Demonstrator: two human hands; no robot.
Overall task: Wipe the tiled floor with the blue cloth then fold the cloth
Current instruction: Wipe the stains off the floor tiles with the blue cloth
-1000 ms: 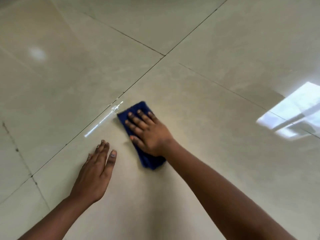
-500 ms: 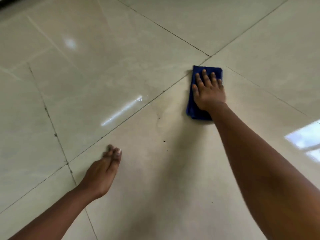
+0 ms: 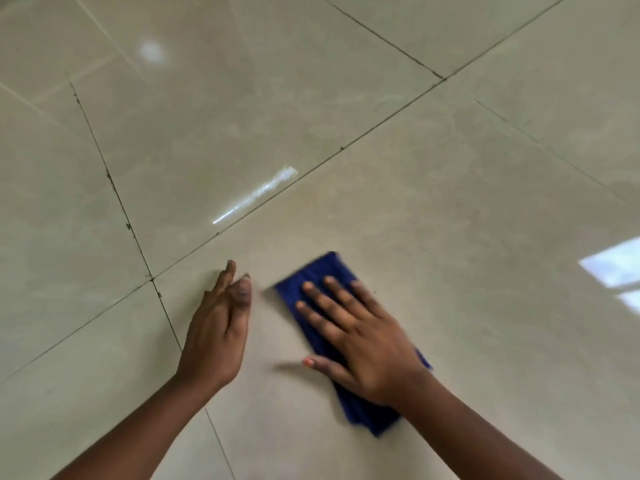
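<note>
right hand (image 3: 360, 344): flat, fingers spread, palm pressing the blue cloth (image 3: 320, 277) down | blue cloth: folded strip on tiled floor (image 3: 450, 209), edges motion-blurred | left hand (image 3: 216, 336): fingers together, resting on the floor just beside the cloth, not touching it

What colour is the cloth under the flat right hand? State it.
Deep blue cloth, plain, seen in the head view under the right hand.

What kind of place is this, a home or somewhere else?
Indoors, probably a room in a home, though I cannot tell for sure. The view shows only a glossy beige tiled floor with dark grout lines and a window's bright reflection. A right hand presses a blue cloth flat on it.
</note>
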